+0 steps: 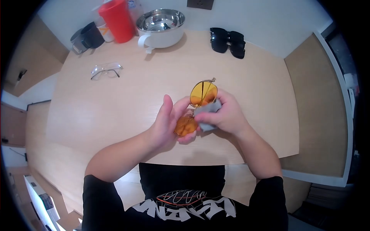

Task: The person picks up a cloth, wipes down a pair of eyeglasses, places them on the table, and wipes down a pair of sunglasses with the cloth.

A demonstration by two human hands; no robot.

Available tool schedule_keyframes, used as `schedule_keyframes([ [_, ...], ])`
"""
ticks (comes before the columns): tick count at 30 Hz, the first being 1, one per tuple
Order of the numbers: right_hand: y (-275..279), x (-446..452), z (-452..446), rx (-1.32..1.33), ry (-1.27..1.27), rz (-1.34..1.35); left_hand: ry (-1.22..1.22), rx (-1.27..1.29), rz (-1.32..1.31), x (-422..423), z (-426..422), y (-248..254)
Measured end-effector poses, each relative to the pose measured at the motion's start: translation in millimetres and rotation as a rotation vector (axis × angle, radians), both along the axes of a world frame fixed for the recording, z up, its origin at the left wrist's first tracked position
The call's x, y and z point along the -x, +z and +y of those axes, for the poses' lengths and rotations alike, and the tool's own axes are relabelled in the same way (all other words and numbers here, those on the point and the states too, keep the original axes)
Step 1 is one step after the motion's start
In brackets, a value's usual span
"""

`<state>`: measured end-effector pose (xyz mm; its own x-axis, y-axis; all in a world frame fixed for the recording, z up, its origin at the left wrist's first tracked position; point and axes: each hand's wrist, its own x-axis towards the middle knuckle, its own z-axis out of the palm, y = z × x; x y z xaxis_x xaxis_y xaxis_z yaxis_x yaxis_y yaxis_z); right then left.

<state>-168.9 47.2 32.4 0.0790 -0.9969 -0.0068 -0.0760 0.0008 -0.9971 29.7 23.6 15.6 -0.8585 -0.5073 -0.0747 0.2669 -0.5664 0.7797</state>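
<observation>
A pair of sunglasses with orange-yellow lenses [204,92] is held over the table between both hands. My left hand [169,121] has its thumb raised, and its other fingers curl behind the lower lens, supporting the glasses. In my right hand [225,113] a grey cloth [209,126] is pinched against the frame near the bridge, with the thumb on top of it. The upper lens points toward the back of the table, and the thin metal temples show through the lenses.
Clear eyeglasses [106,72] lie at the left on the wooden table [96,104]. Dark sunglasses [227,42] lie at the back right. Along the back stand a white-handled steel bowl [163,36], a red container [118,22] and a dark mug [93,34].
</observation>
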Motion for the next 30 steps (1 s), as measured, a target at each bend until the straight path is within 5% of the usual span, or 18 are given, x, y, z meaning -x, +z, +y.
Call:
schedule_keyframes([
  [17,0.1,6.4,-0.9,-0.053,-0.027,0.12,0.065,-0.053,0.031,2.8,0.3,-8.0],
  [20,3.5,10.1,-1.8,-0.097,-0.18,-0.178,0.059,-0.048,0.059,3.1,1.2,-9.8],
  [25,-11.0,0.3,-0.2,0.008,0.088,0.075,0.143,-0.085,0.009,5.6,3.4,-7.7],
  [30,3.0,2.5,1.8,-0.129,-0.081,0.01,0.152,-0.068,0.043,4.8,3.1,-9.7],
])
